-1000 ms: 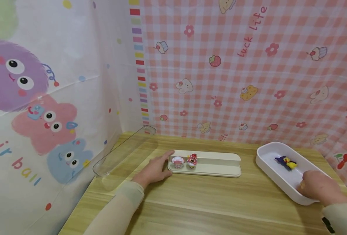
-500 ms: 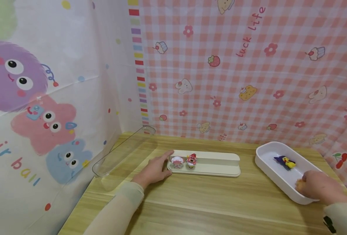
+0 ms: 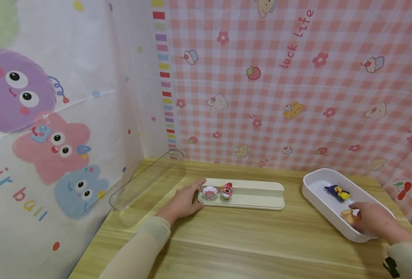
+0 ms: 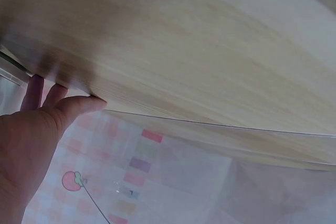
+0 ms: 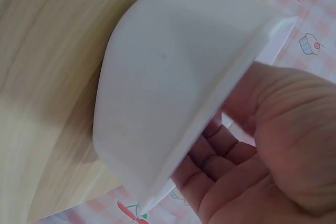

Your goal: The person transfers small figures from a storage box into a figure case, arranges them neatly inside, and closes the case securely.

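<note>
My left hand (image 3: 181, 200) rests at the left end of a cream two-level display base (image 3: 258, 200), thumb at its front corner and fingers at the back corner. Two small figurines stand on that base: a pink one with a white top (image 3: 210, 192) and a red-and-pink one (image 3: 227, 190). Inside a white tray (image 3: 326, 207) at the right, my right hand (image 3: 376, 221) pinches a small tan figurine (image 3: 349, 216). Beyond it lies a purple-and-yellow figurine (image 3: 337, 192). In the right wrist view, the tray's wall (image 5: 152, 72) hides the tan figurine and the fingertips.
A clear plastic cover (image 3: 146, 186) stands on the wooden table (image 3: 248, 244) left of the base. Behind the table hangs a pink checked cloth (image 3: 272, 116); a white printed cloth (image 3: 98, 128) hangs along the left side.
The right hand has shifted slightly left inside the tray, and the tan figurine, hardly visible before, now shows at its fingertips. The left hand keeps its place at the base.
</note>
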{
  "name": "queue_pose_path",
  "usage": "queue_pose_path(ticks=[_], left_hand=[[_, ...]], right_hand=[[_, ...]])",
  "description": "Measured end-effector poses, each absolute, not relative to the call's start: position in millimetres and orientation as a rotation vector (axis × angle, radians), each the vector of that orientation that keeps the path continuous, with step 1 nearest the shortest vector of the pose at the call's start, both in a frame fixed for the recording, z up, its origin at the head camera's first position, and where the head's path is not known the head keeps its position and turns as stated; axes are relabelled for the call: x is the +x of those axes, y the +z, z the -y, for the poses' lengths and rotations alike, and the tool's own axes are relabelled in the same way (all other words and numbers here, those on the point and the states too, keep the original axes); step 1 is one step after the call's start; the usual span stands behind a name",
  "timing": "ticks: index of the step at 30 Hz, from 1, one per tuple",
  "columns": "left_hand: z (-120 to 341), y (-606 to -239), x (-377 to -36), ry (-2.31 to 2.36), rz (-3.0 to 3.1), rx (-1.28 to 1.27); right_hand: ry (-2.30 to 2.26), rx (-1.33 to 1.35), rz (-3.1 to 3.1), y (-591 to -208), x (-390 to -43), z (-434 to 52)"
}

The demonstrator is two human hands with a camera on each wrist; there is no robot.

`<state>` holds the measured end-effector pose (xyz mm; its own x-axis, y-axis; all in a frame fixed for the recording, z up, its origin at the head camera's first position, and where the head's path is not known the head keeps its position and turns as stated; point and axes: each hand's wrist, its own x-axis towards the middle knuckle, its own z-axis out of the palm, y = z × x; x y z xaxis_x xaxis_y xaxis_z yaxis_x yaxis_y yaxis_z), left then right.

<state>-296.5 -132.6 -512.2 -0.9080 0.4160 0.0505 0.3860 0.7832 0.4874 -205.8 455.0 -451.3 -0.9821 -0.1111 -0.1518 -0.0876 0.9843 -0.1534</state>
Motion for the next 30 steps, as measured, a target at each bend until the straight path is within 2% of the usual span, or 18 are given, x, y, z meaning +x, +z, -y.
queue_pose_path(ticks=[7,30], left_hand=[[133,-512,-295,0.780,-2.914,0.657],[133,-515,-296,0.794,-2.903,0.670]], right_hand=[[-0.255,-0.292,-3.092,-457,-207,-451],[-0.338,-0.247,-3.126,-460,-214,-438]])
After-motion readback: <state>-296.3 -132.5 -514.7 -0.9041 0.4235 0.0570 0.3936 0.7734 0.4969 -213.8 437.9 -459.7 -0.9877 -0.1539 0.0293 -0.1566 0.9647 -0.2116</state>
